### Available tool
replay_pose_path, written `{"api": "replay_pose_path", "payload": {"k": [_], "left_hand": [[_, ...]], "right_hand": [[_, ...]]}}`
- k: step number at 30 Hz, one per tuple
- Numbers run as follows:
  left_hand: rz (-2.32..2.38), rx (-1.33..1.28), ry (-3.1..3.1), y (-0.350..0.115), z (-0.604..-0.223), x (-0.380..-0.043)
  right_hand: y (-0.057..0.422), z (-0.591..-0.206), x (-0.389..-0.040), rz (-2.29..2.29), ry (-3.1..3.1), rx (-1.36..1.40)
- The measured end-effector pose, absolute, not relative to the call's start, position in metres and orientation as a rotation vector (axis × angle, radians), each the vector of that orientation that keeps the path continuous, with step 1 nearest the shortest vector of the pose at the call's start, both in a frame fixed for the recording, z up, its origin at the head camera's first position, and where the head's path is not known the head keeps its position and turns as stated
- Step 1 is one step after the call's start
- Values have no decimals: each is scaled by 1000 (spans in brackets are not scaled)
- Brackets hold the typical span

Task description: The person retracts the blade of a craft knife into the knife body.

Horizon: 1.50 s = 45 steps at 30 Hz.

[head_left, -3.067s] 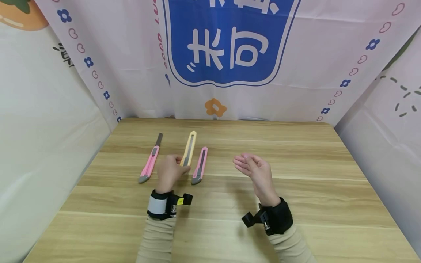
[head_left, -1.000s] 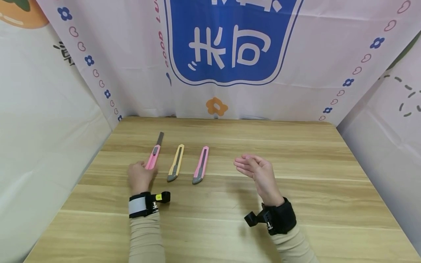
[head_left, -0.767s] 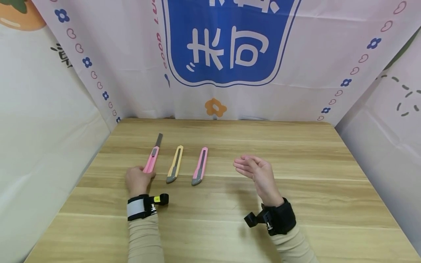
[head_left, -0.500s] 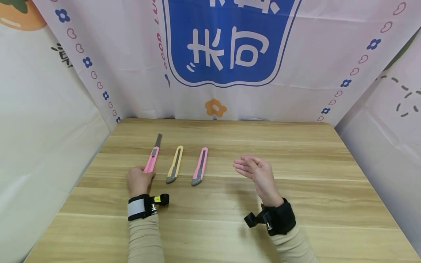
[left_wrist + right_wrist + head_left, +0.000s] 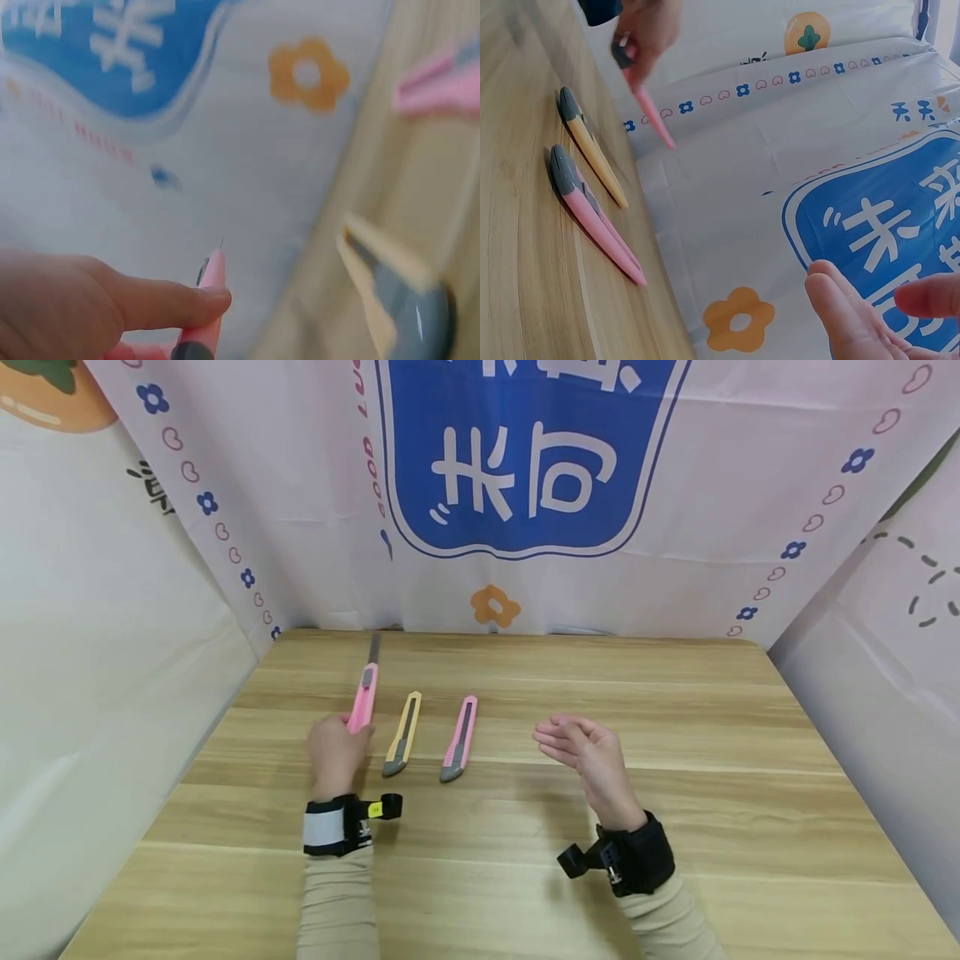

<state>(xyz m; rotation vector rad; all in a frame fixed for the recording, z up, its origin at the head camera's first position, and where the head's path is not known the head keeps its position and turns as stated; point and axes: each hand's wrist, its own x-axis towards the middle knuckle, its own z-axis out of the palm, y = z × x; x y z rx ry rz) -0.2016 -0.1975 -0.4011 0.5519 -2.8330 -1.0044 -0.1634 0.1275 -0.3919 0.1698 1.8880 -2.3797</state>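
Your left hand (image 5: 337,755) pinches the first pink cutter (image 5: 363,697), its blade (image 5: 374,649) out, above the table (image 5: 480,860); one yellow cutter (image 5: 402,735) and a second pink cutter (image 5: 460,739) lie there (three cutters, two of them pink). Your right hand (image 5: 592,764) hovers apart, fingers (image 5: 557,746) nearly straight.

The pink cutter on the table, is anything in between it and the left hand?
Yes, the yellow cutter lies between the left hand and that resting pink cutter. The hand also holds the other pink cutter.
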Motion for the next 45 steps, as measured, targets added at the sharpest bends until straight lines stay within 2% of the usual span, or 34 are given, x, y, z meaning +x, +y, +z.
{"api": "replay_pose_path", "payload": {"k": [6,10,14,27,45], "left_hand": [[-902,159,-2737,-149,-381,-193],[-820,-101,-2646,-116,-374,-176],[-767,-253,-2582,-90,-374,-158],[-746,-429,-2470,-50,-390,-126],[-795,-461,-2495,-30,-402,-119]], "right_hand": [[127,-393,-162,-2374,1891,172],[126,-393,-162,-2366,1883,148],[123,-394,-163,-2360,1855,98],[113,-397,-162,-2320,1849,-72],[118,-395,-163,-2345,1912,9]]}}
